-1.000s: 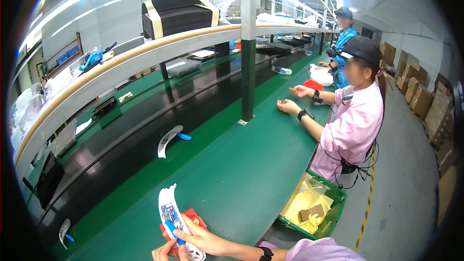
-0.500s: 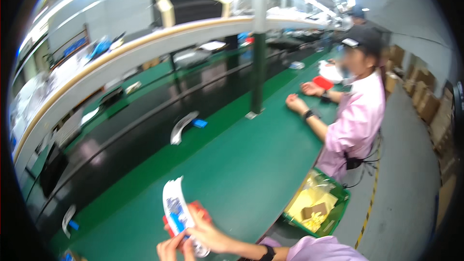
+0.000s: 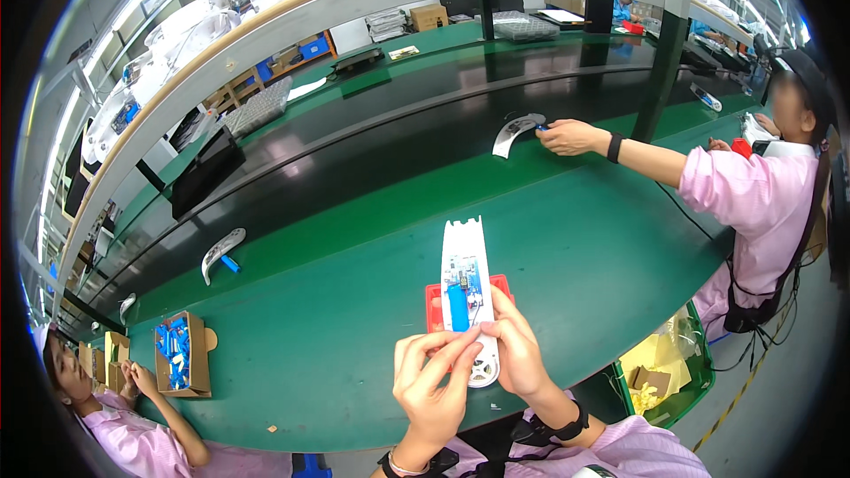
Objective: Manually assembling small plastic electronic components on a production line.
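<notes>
A long white plastic housing point(image 3: 485, 358) stands out in front of me over a red fixture point(image 3: 434, 305). Inside it sit a blue circuit board point(image 3: 463, 270) and a blue battery cell point(image 3: 458, 308). My right hand point(image 3: 522, 354) is closed along the housing's right side, its thumb and index finger near the battery's lower end. My left hand point(image 3: 434, 385) is closed in a pinch over the housing, fingertips meeting those of the right hand. What the left fingertips pinch is too small to make out.
At left, a cardboard box point(image 3: 199, 358) holds several blue battery cells. White curved housings point(image 3: 221, 252) lie on the belt point(image 3: 354, 239) beyond the green table point(image 3: 336, 336). A co-worker at right reaches toward another housing point(image 3: 513, 134). Another person sits at left. A green crate point(image 3: 699, 389) stands at lower right.
My view has swung left, bringing the battery box and left co-worker into sight. The co-worker at right has stretched an arm toward the belt. My hands remain at the white housing.
</notes>
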A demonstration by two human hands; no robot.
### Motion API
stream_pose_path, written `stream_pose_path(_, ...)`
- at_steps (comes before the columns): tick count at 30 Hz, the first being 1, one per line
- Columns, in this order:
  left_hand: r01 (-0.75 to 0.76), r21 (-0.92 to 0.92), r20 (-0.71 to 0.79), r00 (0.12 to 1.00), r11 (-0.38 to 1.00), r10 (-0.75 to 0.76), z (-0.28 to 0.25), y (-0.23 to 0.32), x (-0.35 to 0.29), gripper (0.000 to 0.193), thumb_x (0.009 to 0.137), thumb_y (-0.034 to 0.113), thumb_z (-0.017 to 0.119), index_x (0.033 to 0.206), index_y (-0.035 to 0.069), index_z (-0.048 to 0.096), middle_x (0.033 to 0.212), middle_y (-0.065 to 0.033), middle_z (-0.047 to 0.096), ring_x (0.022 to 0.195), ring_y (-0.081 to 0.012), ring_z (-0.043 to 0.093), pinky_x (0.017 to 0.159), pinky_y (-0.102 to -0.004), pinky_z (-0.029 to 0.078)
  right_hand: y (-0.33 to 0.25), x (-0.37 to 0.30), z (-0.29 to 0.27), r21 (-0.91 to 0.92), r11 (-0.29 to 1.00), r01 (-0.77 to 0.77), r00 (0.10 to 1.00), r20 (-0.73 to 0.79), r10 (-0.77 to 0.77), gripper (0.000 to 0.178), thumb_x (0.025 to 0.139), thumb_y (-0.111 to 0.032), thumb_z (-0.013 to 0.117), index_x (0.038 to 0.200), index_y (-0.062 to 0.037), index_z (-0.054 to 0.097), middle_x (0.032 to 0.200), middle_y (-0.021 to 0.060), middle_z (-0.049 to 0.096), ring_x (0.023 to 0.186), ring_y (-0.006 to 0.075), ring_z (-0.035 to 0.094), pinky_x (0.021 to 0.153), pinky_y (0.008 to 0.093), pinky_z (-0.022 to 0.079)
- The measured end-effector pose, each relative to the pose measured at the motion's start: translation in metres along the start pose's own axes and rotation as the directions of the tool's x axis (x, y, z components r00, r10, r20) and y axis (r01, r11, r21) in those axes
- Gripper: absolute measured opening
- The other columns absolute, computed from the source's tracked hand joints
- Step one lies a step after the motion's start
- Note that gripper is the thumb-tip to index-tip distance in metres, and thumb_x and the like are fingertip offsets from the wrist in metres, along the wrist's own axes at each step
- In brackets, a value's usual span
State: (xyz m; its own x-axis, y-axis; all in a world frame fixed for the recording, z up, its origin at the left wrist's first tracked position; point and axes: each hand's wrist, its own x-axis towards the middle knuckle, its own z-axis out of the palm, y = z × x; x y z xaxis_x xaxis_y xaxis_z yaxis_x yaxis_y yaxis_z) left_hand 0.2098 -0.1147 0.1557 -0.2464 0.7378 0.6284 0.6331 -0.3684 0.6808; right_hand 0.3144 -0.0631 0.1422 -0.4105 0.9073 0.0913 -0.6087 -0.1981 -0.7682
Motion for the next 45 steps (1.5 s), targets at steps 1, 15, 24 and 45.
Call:
stream_pose_path(1,0.015,0.000,-0.015,1.000,1.000,-0.015,0.001,0.000,0.000,0.025,0.070,-0.002,0.075,0.095,0.003,0.073,0.083,-0.0067,0.063,0.078,-0.0194,0.056,0.068,-0.0292,0.047,0.001,0.000,0.001,0.006,1.000,0.000,1.000,-0.015,0.000,0.056,0.088,-0.004,0.033,0.143,0.0000,0.025,0.133,0.0217,0.049,0.113,0.0258,0.057,0.097,0.0373,0.046)
stream_pose_path(15,-0.136,0.316,0.001,0.990,0.939,0.143,0.004,-0.003,-0.006,0.024,0.069,0.012,0.079,0.091,0.013,0.072,0.096,-0.0050,0.060,0.091,-0.0248,0.049,0.076,-0.0361,0.042,0.008,0.000,0.004,-0.021,0.999,0.029,0.999,-0.015,-0.029,0.047,0.097,-0.012,0.031,0.142,-0.0003,0.027,0.131,0.0198,0.050,0.112,0.0224,0.057,0.094,0.0354,0.047)
stream_pose_path(24,-0.323,0.553,0.263,0.942,0.768,0.207,-0.013,-0.003,-0.005,0.040,0.076,0.027,0.074,0.115,0.020,0.067,0.124,-0.0060,0.054,0.112,-0.0299,0.048,0.086,-0.0373,0.043,0.003,0.008,0.003,-0.009,1.000,0.005,1.000,-0.023,-0.005,0.045,0.100,-0.019,0.032,0.142,-0.0035,0.028,0.130,0.0161,0.051,0.108,0.0190,0.057,0.084,0.0315,0.051)
stream_pose_path(45,0.061,-0.020,0.199,0.978,0.998,-0.056,-0.011,-0.007,0.003,0.068,0.078,0.025,0.076,0.138,0.009,0.045,0.135,-0.0200,0.045,0.119,-0.0444,0.049,0.093,-0.0441,0.049,0.006,0.018,0.012,0.017,0.992,0.125,0.991,0.044,-0.126,0.053,0.102,-0.020,0.031,0.149,-0.0036,0.012,0.142,0.0164,0.037,0.129,0.0259,0.042,0.106,0.0386,0.036)
